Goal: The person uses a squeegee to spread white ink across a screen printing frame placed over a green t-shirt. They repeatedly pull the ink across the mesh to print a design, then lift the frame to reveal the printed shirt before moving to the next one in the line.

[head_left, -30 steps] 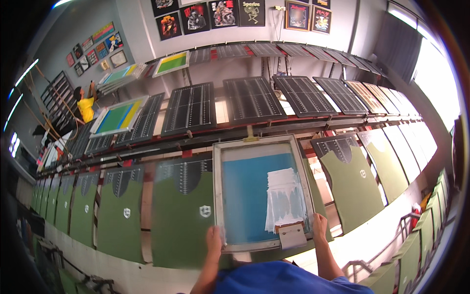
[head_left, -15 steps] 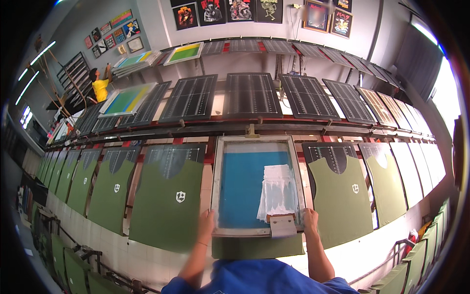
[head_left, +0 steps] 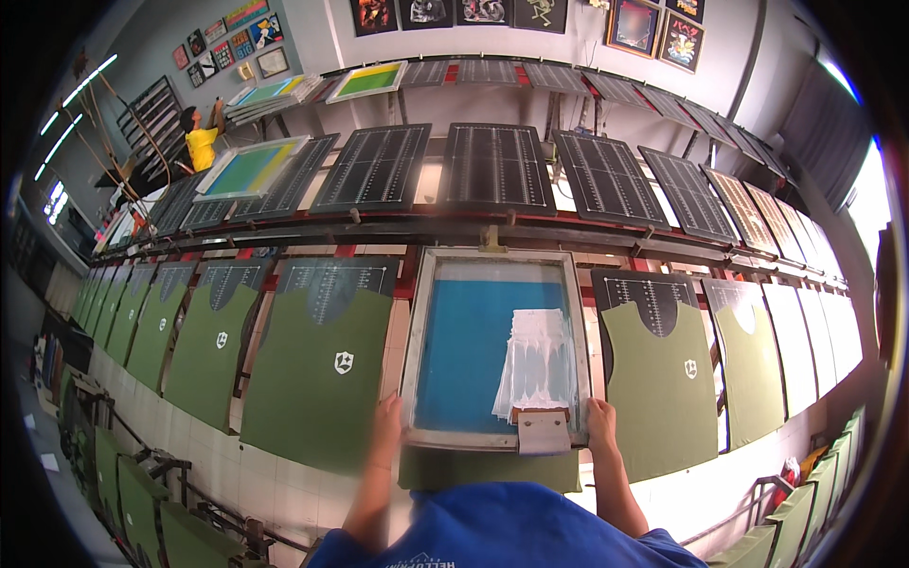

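A screen printing frame (head_left: 409, 360) with blue mesh lies in front of me over a green shirt panel (head_left: 492, 470), whose lower edge shows beneath it. My left hand (head_left: 389, 415) grips the frame's left side near its lower corner. On the opposite side, my right hand (head_left: 600, 422) holds the frame at about the same height. White ink (head_left: 538, 355) is smeared down the right part of the mesh. At the lower end of that ink rests a squeegee (head_left: 543, 432) with a pale metal handle, touched by neither hand.
Green shirt panels (head_left: 322, 379) with small white emblems lie on boards to the left, and another green panel (head_left: 663, 388) is on the right. Behind a rail (head_left: 312, 227) stand rows of dark boards (head_left: 497, 166). A person in yellow (head_left: 201, 147) is at the far left.
The view has tilted and shifted slightly, so the far boards appear higher. Both hands stay on the frame's sides, with the squeegee still resting on it.
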Demonstrator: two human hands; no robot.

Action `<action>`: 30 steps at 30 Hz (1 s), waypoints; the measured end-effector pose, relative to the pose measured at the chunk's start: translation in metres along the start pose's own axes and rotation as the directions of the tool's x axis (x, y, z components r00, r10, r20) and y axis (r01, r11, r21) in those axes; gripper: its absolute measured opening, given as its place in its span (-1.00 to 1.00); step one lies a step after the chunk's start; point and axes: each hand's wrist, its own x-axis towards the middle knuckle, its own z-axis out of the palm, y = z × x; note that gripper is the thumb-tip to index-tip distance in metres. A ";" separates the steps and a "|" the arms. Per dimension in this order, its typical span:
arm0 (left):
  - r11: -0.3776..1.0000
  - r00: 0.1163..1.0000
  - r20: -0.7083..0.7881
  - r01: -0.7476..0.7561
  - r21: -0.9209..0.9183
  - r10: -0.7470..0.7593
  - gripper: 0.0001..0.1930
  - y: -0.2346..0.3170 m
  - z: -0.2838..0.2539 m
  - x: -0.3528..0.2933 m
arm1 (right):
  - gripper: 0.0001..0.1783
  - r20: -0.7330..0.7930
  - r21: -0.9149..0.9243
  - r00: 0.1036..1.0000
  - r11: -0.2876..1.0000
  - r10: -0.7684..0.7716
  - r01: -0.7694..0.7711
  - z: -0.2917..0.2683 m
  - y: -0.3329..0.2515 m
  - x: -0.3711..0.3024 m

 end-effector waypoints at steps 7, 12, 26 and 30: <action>0.894 0.962 0.021 0.260 -0.364 -0.271 -0.55 0.048 0.013 -0.011 | -0.67 -0.043 0.028 0.999 1.000 0.015 -0.014 0.001 0.002 -0.004; 0.843 0.917 -0.097 0.308 -0.441 -0.387 -0.51 0.037 0.016 -0.012 | -0.68 -0.074 -0.014 0.997 0.999 0.029 -0.031 0.004 0.015 0.004; 0.946 0.944 -0.224 0.179 -0.271 -0.242 -0.58 -0.026 0.017 0.007 | -0.63 -0.137 -0.031 0.990 0.999 0.019 -0.023 0.013 0.022 0.008; 0.995 0.961 -0.264 0.056 -0.083 -0.076 -0.66 -0.042 0.014 0.008 | -0.63 -0.092 -0.039 0.992 0.995 0.083 -0.087 0.013 0.011 0.010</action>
